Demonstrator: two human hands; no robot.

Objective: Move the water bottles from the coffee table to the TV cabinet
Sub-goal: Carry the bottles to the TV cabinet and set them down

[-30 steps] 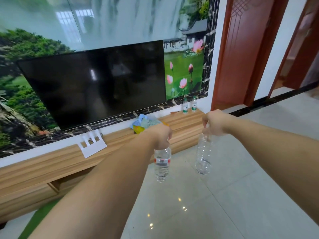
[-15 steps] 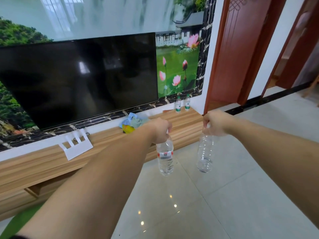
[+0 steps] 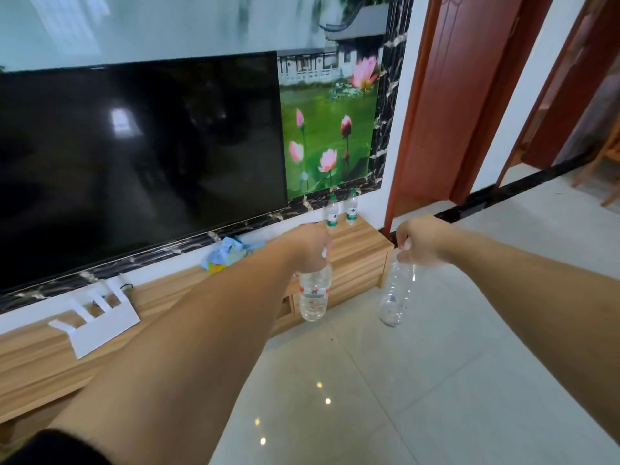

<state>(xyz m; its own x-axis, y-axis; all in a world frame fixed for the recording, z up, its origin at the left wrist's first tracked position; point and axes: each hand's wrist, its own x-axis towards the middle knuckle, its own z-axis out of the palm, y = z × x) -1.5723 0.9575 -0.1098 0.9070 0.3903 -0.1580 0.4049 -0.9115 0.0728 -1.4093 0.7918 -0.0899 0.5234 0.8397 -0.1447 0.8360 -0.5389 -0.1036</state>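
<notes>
Clear plastic water bottle w/ red-and-white label (image 3: 314, 293) hangs by its neck from the closed left hand (image 3: 310, 245); a label-less clear bottle (image 3: 396, 295) hangs likewise from the closed right hand (image 3: 419, 243), both above the floor in front of the light wood TV cabinet (image 3: 364, 245). Best approach IMO: lift over the cabinet edge, stand them upright beside the two green-labelled bottles (image 3: 341, 211) at the wall, then let go. Label text too small to read, so no brand.

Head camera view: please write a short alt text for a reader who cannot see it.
Two bare hands each hold a clear water bottle by its neck, the left hand a red-labelled bottle, the right hand an unlabelled bottle, above the tiled floor. Ahead, two green-labelled bottles stand on a wooden TV cabinet under a dark TV.
</notes>
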